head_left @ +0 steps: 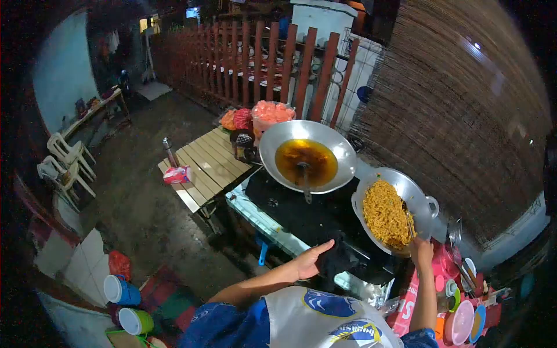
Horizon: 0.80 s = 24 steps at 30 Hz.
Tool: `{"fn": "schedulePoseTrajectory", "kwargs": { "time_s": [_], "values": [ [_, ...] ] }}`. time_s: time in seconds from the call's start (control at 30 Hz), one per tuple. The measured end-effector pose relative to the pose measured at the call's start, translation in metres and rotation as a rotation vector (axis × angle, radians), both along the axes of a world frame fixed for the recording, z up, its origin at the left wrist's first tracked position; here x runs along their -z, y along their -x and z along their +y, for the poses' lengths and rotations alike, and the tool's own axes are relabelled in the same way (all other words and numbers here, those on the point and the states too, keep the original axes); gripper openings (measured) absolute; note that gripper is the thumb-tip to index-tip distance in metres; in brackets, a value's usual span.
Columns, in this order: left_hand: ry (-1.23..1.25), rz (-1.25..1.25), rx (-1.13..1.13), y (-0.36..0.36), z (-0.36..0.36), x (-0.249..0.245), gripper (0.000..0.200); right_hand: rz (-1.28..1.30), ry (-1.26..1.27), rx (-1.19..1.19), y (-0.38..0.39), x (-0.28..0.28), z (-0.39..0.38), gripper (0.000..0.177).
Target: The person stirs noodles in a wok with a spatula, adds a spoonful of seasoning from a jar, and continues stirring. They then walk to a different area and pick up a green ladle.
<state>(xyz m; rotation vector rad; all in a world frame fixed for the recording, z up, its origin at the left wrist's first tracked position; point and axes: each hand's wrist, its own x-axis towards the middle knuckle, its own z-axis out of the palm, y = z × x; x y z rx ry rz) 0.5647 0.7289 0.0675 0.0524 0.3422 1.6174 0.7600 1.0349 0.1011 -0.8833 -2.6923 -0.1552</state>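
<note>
The shallow metal wok (pixel 422 202) sits tilted at the right end of the black stove (pixel 290 211), its dull grey bowl heaped with a coarse, tangled mound of yellow-orange fried noodles (pixel 384 213). The right hand (pixel 420 250) closes its grip on the wok's near rim, and a thin utensil (pixel 409 225) lies against the noodles just above the fingers. The left hand (pixel 310 261) has a wide grip, fingers straight and thumb spread, and holds nothing. It is at the stove's front edge beside a dark lump, and whether it touches is unclear.

Just left of the noodle wok stands a larger round wok (pixel 277 139), smooth and shiny, with a pool of amber oil (pixel 306 159) and a ladle handle (pixel 305 187) sticking out toward the person. Behind it are clear plastic bags of pink and orange crackers (pixel 271 113).

Further left a slatted wooden counter (pixel 209 162) carries a crumpled pink packet (pixel 177 174). A red picket fence (pixel 261 64) runs behind, and a woven reed screen (pixel 452 104) fills the right side. White plastic chairs (pixel 67 159) stand far left. Round plastic tubs (pixel 122 290) sit on the ground at lower left, and coloured plastic lids (pixel 461 322) at lower right.
</note>
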Motion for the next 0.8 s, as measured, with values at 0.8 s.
{"fn": "schedulePoseTrajectory", "kwargs": {
  "time_s": [0.8],
  "values": [
    [0.123, 0.059, -0.262, 0.039, 0.034, 0.014, 0.027, -0.321, -0.326, 0.309, 0.021, 0.01, 0.063, 0.028]
  ]
}}
